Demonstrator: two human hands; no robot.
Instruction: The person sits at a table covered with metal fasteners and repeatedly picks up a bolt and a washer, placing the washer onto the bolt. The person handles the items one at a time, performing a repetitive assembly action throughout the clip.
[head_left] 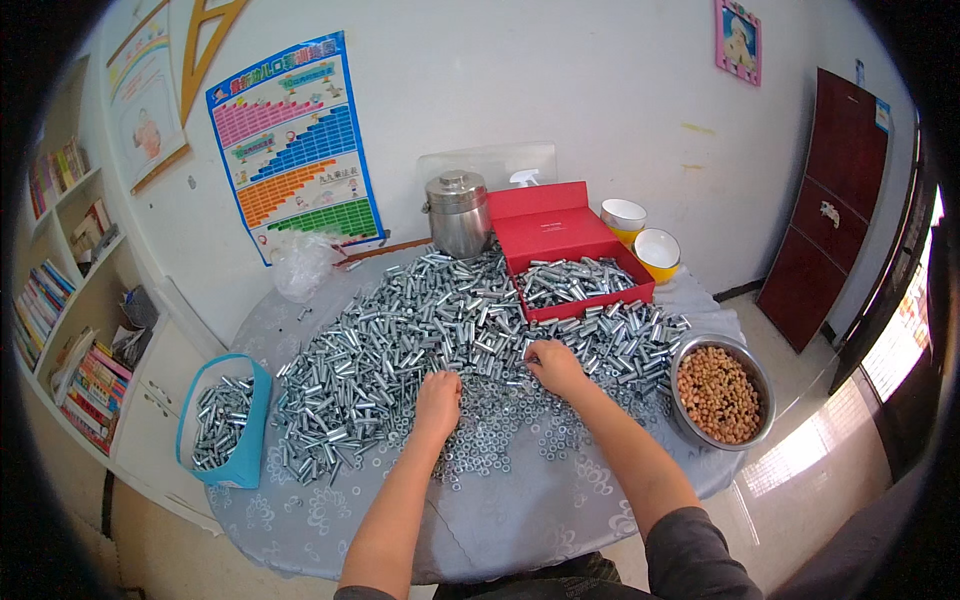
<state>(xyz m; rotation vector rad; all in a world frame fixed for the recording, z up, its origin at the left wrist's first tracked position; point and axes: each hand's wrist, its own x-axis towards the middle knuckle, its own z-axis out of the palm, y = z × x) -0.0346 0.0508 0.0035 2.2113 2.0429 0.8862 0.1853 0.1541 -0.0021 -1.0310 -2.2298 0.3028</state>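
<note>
A large heap of silvery metal sleeves, like those of expansion anchors [340,385], covers the middle of the table. Along its near edge lies a thin spread of small metal nuts or washers [480,450]. My left hand [438,403] is closed over the border between sleeves and rings, fingers curled inward. A little farther off and to the right, my right hand [555,366] is closed too, its fingertips pinched together at the heap. What either hand holds is too small to make out.
A red box [590,312] of sleeves sits in the heap's far side. At left stands a blue fabric bin [250,440]; at right, a steel bowl [765,400] of brownish nuts or beans. Behind are a steel canister [458,215], yellow bowls [660,255] and a plastic bag [300,265].
</note>
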